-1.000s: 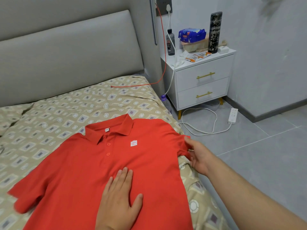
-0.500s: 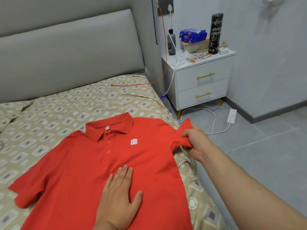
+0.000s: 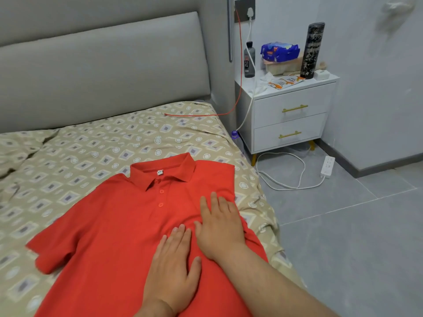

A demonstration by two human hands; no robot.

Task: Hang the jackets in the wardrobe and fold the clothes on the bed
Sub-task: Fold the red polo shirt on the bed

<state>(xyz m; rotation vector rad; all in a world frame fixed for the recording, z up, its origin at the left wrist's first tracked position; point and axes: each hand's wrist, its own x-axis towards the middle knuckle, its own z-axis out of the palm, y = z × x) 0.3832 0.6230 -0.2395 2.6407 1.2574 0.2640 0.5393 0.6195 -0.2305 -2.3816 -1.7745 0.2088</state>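
— Left of our fingers one sleeve (image 3: 45, 250) lies spread on the bed (image 3: 91, 143); our left hand (image 3: 174, 266) presses the red shirt (image 3: 109, 225), fingers straight.
— Our right hand (image 3: 219, 227) just folded the other sleeve (image 3: 225, 186) in and now flattens it, fingers straight. Spread sleeve next, we think.

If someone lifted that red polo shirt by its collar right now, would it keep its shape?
Probably not: the red polo shirt lies limp, one side folded flat under the right hand. Likely light, as the cloth looks thin. It may drag rather than slide on the wrinkled bedsheet.
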